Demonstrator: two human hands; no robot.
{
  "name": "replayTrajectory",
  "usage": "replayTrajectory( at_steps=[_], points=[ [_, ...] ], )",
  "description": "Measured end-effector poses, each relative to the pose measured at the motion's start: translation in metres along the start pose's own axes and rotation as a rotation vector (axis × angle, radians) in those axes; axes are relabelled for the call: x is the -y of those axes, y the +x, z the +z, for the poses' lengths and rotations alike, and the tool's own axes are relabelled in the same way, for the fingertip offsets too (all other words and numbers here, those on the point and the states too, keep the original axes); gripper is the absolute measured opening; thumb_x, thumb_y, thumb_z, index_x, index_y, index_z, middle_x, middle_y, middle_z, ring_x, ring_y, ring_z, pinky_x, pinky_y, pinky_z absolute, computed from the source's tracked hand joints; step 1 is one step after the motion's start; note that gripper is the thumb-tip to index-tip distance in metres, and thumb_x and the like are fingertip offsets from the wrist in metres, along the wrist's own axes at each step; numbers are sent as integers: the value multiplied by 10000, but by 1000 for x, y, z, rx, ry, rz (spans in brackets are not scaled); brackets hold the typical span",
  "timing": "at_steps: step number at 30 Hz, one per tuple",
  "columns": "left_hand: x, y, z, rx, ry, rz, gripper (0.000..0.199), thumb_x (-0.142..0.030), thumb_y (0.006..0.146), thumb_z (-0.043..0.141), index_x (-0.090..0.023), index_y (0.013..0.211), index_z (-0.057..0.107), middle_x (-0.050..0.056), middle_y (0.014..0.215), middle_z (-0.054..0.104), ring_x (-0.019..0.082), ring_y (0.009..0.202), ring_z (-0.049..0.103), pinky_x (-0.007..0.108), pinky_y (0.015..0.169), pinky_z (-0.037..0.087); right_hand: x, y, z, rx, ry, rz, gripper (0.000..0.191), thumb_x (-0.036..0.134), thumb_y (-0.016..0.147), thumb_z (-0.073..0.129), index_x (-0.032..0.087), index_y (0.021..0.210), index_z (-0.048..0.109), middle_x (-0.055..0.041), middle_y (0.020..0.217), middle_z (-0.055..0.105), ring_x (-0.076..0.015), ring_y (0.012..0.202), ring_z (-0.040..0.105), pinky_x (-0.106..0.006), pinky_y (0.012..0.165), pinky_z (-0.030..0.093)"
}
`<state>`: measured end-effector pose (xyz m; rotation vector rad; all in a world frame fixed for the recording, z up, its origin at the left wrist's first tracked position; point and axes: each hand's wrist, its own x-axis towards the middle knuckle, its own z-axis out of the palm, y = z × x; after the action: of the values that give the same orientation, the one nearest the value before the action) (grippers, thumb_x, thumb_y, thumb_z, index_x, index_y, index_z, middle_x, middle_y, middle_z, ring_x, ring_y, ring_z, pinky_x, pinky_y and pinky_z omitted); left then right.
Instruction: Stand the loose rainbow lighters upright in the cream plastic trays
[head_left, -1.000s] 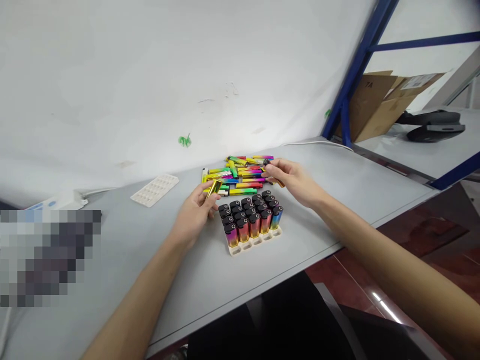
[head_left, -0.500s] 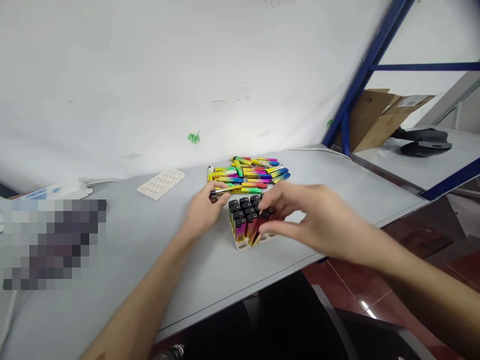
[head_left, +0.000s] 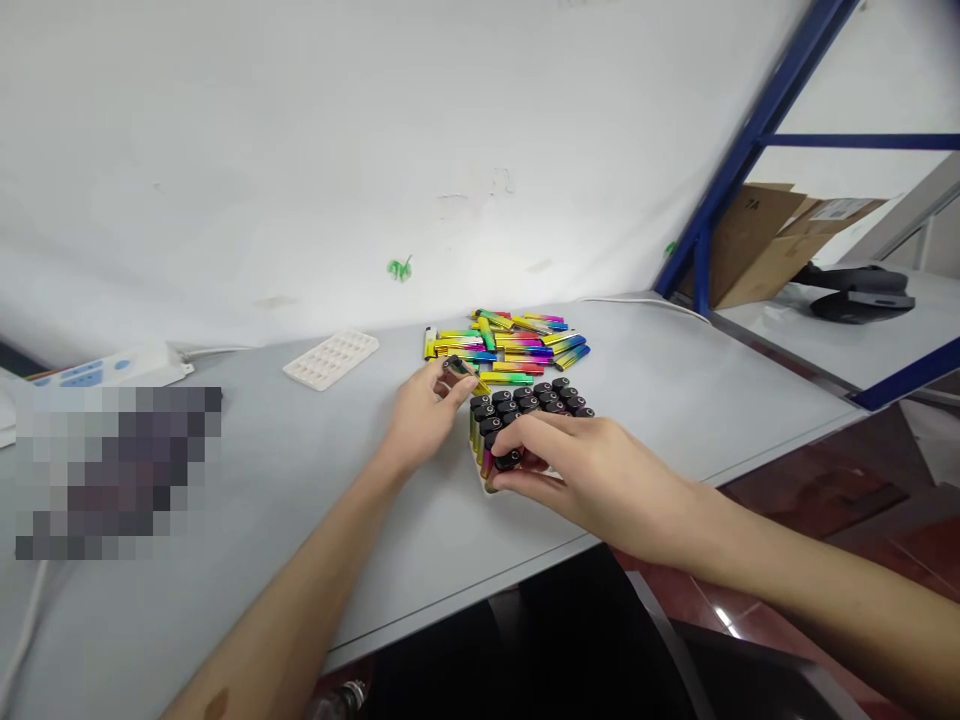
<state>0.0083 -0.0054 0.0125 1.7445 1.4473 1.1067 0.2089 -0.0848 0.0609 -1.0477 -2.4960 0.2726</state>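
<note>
My left hand [head_left: 420,418] is closed on a metallic lighter [head_left: 459,368] with a black top, held tilted just left of the loaded tray. My right hand [head_left: 592,470] pinches a black-topped lighter [head_left: 508,460] at the tray's front left part; its lower end is hidden by my fingers. Several rainbow-coloured lighters [head_left: 550,397] stand upright in rows, black tops up, in the white slotted tray [head_left: 478,474], mostly covered by them and my right hand. Behind it, a pile of loose shiny lighters [head_left: 517,350] lies flat on the table.
A second white slotted tray [head_left: 331,360] lies left on the grey table [head_left: 300,450]. A white power strip [head_left: 120,368] and a blurred-out patch are at far left. Behind is a white wall [head_left: 300,150]; at right, a blue frame [head_left: 701,265] and cardboard box [head_left: 765,240].
My right hand has lowered a lighter to the tray's front left, bringing it upright among the others. My left hand has turned its lighter so the black top shows. The view has shifted slightly.
</note>
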Motion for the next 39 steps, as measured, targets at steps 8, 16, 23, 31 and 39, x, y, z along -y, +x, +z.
replayTrajectory(
  at_steps=[8, 16, 23, 31, 39],
  points=[
    [5, 2, 3, 37, -87, 25, 226, -417, 952, 504, -231, 1073, 550, 67, 1137, 716, 231, 1042, 655, 353, 864, 502, 4, 4, -1, -32, -135, -78, 189, 327, 988, 565, 236, 1001, 730, -43, 874, 662, -135, 662, 598, -262, 580, 415],
    [-5, -3, 1, 45, -34, 35, 249, -436, 943, 517, -238, 1067, 605, 22, 997, 695, 201, 903, 637, 311, 779, 494, 2, 19, -18, -142, -136, -78, 264, 338, 987, 543, 223, 921, 772, -40, 775, 627, -143, 653, 565, -284, 604, 387],
    [0, 1, 3, 91, -271, 15, 256, -354, 891, 595, -219, 1101, 656, 38, 1079, 716, 215, 1007, 655, 360, 931, 510, -52, 86, -22, -151, 67, 19, 282, 366, 900, 642, 200, 1117, 708, -72, 1000, 681, -201, 877, 624, -324, 780, 443],
    [1, 4, 3, -24, -137, 37, 470, -266, 888, 599, -247, 1357, 568, 63, 1387, 618, 228, 1157, 640, 393, 1016, 508, -90, 109, -2, -206, 708, 97, 239, 454, 937, 590, 215, 930, 572, -31, 887, 664, -160, 818, 624, -341, 794, 502],
    [18, 7, 4, 85, 452, 252, 536, -151, 850, 492, -203, 1380, 557, 104, 1499, 501, 326, 1437, 393, 535, 1183, 350, -134, 74, 4, -490, 1089, 406, 283, 536, 918, 563, 267, 989, 513, 76, 630, 440, -81, 436, 334, -223, 401, 274]
  ],
)
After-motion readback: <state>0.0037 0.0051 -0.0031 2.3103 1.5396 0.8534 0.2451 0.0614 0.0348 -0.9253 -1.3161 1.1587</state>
